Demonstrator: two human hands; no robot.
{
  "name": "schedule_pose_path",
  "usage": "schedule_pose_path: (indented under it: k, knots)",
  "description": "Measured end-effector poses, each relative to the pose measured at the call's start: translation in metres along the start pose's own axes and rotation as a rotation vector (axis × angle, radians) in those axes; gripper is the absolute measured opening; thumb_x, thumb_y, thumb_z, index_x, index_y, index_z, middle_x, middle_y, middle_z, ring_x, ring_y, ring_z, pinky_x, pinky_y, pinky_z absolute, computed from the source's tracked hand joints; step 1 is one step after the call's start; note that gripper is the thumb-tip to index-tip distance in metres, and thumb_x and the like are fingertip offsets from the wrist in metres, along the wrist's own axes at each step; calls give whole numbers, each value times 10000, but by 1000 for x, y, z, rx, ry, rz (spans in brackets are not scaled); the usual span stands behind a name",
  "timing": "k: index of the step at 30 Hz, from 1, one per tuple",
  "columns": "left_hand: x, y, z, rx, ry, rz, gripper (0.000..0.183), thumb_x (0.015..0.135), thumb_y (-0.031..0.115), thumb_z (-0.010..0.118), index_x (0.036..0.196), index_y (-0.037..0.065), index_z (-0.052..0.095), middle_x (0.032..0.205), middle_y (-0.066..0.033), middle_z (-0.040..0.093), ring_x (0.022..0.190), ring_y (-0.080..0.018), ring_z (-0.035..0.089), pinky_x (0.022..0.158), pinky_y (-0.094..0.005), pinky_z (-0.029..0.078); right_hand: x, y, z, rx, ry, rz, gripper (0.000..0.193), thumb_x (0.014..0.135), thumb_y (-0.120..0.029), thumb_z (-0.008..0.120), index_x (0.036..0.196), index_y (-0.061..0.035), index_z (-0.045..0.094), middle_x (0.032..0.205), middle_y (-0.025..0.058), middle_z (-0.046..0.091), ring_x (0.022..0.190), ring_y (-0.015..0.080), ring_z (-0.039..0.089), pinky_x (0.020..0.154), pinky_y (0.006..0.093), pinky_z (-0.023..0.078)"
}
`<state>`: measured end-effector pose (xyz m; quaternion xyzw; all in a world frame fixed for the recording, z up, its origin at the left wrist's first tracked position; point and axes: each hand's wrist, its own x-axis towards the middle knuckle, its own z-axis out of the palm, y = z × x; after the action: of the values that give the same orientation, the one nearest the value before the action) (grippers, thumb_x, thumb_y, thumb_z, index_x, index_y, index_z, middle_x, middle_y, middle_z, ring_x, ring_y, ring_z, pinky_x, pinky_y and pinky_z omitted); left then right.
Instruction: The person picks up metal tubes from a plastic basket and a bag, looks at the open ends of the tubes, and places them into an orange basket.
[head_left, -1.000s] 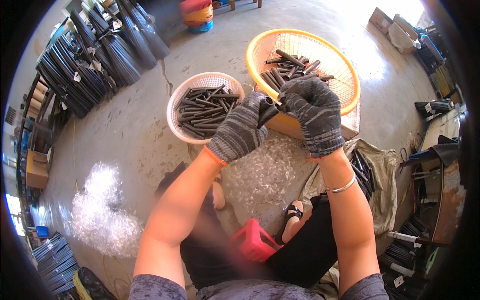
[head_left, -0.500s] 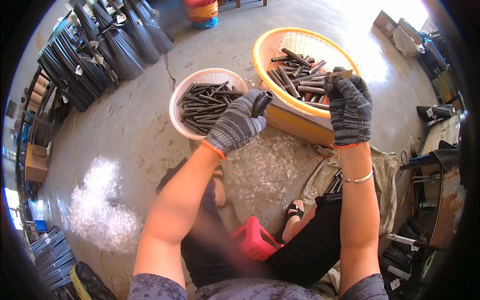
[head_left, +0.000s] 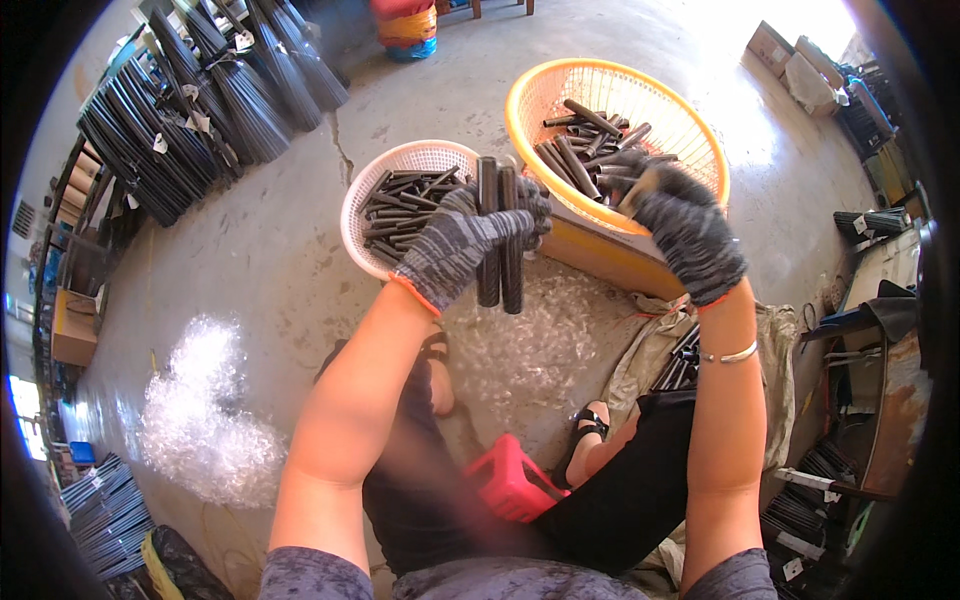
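Observation:
My gloved left hand (head_left: 450, 240) is closed round two short black tubes (head_left: 487, 235), held side by side and nearly upright. It is just in front of the white basket (head_left: 352, 218), which holds several dark tubes (head_left: 400, 212). Over the front right rim of the orange-rimmed basket (head_left: 515, 105) is my gloved right hand (head_left: 685, 225), slightly blurred, its fingers closed round a small flat tan piece (head_left: 634, 192). Thicker dark tubes (head_left: 575, 160) lie in that basket.
The orange-rimmed basket rests on a cardboard box (head_left: 600, 250). Clear plastic scraps (head_left: 525, 345) cover the floor before me, with a larger heap (head_left: 205, 420) at left. A pink stool (head_left: 510, 480) is between my legs. Long black rods (head_left: 150, 150) stand at far left.
My left hand has turned, and its tubes now stand upright toward me. The right hand has tilted left and down, nearer the front rim of the orange-rimmed basket.

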<state>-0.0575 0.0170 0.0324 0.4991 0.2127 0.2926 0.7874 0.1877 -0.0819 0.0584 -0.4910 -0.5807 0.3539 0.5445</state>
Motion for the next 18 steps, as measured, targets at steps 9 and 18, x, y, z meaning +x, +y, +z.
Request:
schedule_pose_path:
  k: [9, 18]
  knots:
    - [4, 4, -2, -226, 272, 66, 204, 852, 16, 590, 1048, -35, 559, 908, -153, 659, 837, -247, 666, 768, -336, 567, -30, 14, 116, 419, -297, 408, 87, 791, -43, 703, 833, 6, 646, 824, 58, 655, 794, 128, 615, 762, 280, 520]
    - [5, 0, 11, 348, 158, 143, 388, 897, 191, 609, 1211, -12, 505, 1117, -122, 603, 1005, -198, 597, 882, -281, 473, -10, 17, 105, 658, 13, 429, 162, 767, -46, 722, 894, 14, 641, 829, 78, 657, 754, 148, 629, 705, 272, 534]
